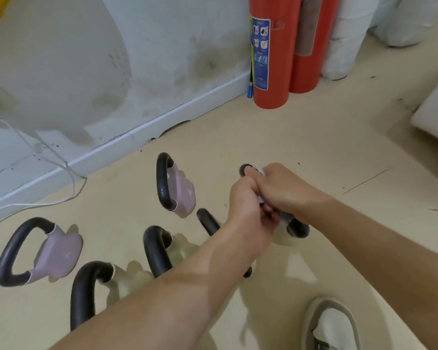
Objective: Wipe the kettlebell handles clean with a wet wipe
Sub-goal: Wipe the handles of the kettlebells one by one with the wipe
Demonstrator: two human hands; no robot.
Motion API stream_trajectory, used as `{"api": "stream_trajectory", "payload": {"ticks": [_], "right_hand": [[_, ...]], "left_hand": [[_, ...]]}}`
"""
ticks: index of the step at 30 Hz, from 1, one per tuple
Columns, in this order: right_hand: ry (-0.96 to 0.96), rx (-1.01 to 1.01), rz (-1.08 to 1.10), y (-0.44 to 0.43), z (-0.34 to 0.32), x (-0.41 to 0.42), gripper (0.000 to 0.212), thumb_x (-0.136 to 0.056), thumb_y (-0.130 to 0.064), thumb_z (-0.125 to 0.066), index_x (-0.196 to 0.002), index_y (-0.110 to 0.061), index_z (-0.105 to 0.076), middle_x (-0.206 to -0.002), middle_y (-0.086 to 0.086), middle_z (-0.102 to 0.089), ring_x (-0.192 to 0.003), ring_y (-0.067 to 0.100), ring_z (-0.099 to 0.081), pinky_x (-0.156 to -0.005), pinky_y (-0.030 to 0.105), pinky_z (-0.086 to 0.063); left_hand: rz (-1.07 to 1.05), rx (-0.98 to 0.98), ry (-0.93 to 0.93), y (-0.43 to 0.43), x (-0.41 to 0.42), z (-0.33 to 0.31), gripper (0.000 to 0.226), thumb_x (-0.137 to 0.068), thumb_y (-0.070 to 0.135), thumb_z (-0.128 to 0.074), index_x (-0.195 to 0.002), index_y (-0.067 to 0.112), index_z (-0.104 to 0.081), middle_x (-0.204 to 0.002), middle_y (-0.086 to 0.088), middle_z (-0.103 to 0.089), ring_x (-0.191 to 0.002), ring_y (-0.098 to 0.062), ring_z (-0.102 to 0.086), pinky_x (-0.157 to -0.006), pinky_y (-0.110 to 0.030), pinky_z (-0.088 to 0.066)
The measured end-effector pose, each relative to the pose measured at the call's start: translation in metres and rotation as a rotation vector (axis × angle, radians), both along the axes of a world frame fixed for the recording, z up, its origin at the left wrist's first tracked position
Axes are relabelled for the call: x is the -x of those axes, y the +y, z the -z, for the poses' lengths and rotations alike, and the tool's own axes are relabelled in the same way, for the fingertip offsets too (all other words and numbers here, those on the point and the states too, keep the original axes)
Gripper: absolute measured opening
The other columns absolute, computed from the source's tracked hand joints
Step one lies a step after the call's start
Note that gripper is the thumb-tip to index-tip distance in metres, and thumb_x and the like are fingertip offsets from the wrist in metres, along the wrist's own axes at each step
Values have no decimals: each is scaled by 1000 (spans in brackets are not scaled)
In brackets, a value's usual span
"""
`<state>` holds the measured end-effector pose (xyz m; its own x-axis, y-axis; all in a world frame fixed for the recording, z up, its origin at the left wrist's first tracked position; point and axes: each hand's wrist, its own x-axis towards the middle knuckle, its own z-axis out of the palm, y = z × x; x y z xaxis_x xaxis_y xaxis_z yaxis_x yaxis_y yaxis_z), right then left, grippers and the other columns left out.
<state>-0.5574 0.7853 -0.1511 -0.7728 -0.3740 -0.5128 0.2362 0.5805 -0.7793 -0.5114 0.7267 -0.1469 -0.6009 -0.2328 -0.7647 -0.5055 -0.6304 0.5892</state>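
Several kettlebells with black handles stand on the beige floor. Both hands meet over the black handle (298,229) of the far right kettlebell, whose pale body is mostly hidden. My left hand (245,205) grips that handle from the left. My right hand (283,190) presses a white wet wipe (260,171) around the handle's upper part, only a small edge of the wipe showing. Two pink kettlebells (180,190) (58,251) and two pale ones (177,248) (127,281) stand to the left.
A red fire extinguisher (271,59) and a red cylinder (311,44) stand against the stained wall. A white cable (71,178) trails along the skirting board. My shoe (331,324) is at the bottom right; a white box (435,114) sits at the right edge.
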Motion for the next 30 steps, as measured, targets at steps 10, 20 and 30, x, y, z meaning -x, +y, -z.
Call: {"api": "stream_trajectory", "payload": {"ticks": [10, 20, 30], "right_hand": [[27, -26, 75, -12, 66, 5, 56, -104, -38, -29, -59, -10, -48, -43, 1, -49, -31, 10, -45, -36, 18, -34], [681, -124, 79, 10, 101, -54, 27, -99, -43, -37, -86, -20, -43, -64, -10, -46, -54, 7, -46, -51, 33, -41], [583, 134, 345, 25, 129, -75, 52, -85, -1, -67, -69, -36, -32, -57, -12, -40, -54, -1, -42, -50, 8, -33]], "left_hand": [[111, 22, -90, -16, 19, 46, 28, -86, 9, -32, -63, 8, -49, -53, -6, -44, -49, -21, -39, -51, -26, -34], [256, 250, 6, -36, -13, 30, 23, -85, -9, -43, -77, 6, -59, -80, -9, -60, -80, -22, -61, -90, -39, -54], [468, 457, -60, -28, -14, 52, 40, -89, 11, -51, -129, 10, -52, -105, -10, -69, -101, -25, -67, -96, -41, -52]]}}
